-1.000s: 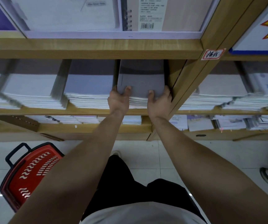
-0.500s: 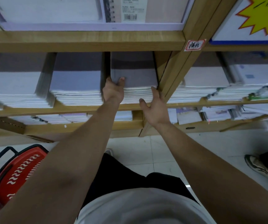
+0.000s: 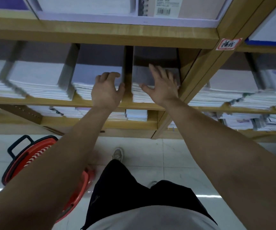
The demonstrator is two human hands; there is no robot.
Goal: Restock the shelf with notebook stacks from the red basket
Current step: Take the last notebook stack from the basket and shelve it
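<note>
My right hand (image 3: 163, 87) has climbed onto the grey notebook stack (image 3: 144, 75), and my left hand (image 3: 106, 91) has slid off it.
The stack lies squared in its shelf (image 3: 100, 33) bay under the right palm, fingers spread flat. The left hand, loosely curled and holding nothing, sits past the divider (image 3: 127, 67) against the pale stack (image 3: 84, 75) (red basket (image 3: 29, 161) below its forearm).

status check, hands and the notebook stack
Right hand flat on grey notebook stack, stack in its slot. Left hand resting on neighbouring stack. Nothing in the way.
</note>
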